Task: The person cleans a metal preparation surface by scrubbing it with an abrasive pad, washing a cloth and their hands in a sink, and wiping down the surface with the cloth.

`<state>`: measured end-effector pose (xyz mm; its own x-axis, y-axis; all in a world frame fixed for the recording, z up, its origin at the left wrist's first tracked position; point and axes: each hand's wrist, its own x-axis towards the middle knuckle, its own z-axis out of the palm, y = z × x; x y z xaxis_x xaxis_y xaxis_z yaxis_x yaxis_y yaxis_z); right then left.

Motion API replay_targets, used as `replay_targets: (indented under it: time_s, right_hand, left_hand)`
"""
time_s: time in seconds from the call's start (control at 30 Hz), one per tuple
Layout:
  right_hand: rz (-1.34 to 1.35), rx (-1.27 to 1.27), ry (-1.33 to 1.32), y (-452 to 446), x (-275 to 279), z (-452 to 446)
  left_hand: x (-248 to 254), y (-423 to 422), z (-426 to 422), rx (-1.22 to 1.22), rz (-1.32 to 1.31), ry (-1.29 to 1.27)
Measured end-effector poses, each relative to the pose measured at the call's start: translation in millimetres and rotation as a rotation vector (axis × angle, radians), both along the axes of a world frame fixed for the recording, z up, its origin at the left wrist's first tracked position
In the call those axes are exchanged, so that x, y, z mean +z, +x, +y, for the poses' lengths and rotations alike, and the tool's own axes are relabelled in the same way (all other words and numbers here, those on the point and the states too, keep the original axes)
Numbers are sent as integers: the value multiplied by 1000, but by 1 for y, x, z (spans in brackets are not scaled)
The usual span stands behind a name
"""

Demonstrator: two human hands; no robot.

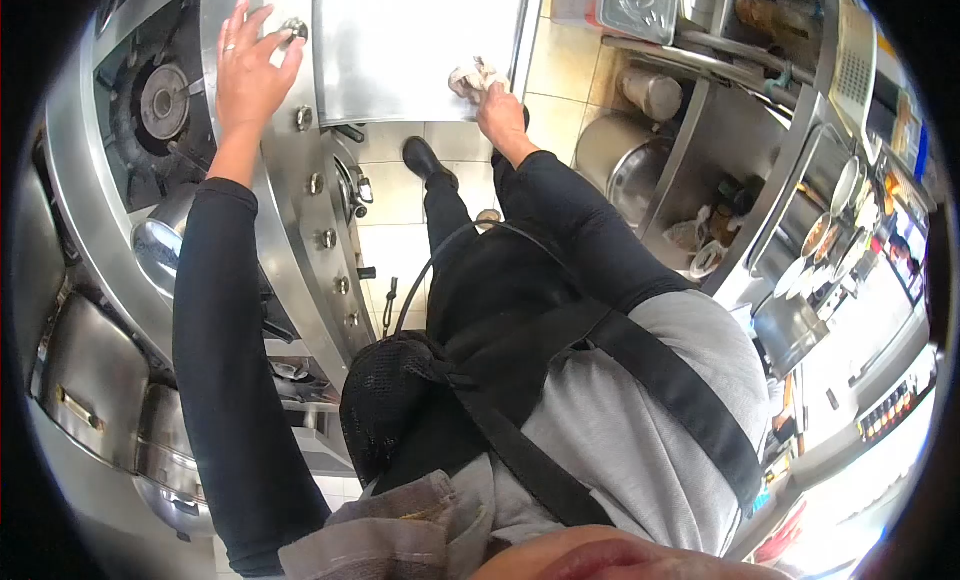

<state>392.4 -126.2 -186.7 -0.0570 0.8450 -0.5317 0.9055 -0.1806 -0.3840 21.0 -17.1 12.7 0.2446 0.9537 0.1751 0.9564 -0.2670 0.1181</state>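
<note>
My left hand reaches to the front of a steel stove. Its thumb and index finger are pinched at a round stove knob, while the other fingers stretch out past it. My right hand grips a crumpled, pale cloth. The cloth rests against a broad, shiny stainless steel panel, near its lower right corner. How much of the cloth lies inside my right fist is hidden.
Beside my left arm is a gas burner, with a steel pot behind the sleeve. More stove knobs run along the front. On the right, a large pot stands by a steel shelf unit. Tiled floor lies below.
</note>
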Motion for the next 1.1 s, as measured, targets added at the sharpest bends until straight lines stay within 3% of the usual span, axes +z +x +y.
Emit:
replay_targets:
  time_s: [0.13,0.23,0.33,0.43,0.47,0.57,0.67,0.77,0.8,0.9,0.97,1.07,1.1]
  right_hand:
    - [100,-219,358,8,3,-23]
    - [102,-557,186,4,5,-44]
    - [104,-665,14,1,-38,-57]
    - [-101,-578,3,-4,20,-45]
    - [-79,-478,67,-2,42,-40]
    - [67,242,279,11,63,-15]
    - [-61,778,153,27,18,25]
    - [-220,741,251,35,-7,31]
    - [-193,633,65,36,-10,30]
    - [-71,475,151,33,-5,-6]
    - [-62,157,19,20,-9,-21]
    - [-22,-315,27,2,-5,-32]
    - [-21,-299,65,1,1,-39]
  left_hand:
    - [0,0,0,6,24,-10]
    - [0,-2,-1,-8,37,-17]
    - [2,-2,-2,-35,63,-14]
    - [0,-3,-1,-58,78,-4]
    - [-1,-5,-2,-58,80,-2]
    - [-4,-10,0,-84,113,3]
    - [7,0,-8,-44,-1,-32]
    - [14,7,-8,1,-54,-51]
    - [13,7,-9,4,-60,-49]
    - [9,5,-9,4,-69,-37]
    - [8,3,-10,-7,-63,-21]
    - [12,5,-8,-1,-65,-39]
    - [12,5,-8,-8,-56,-28]
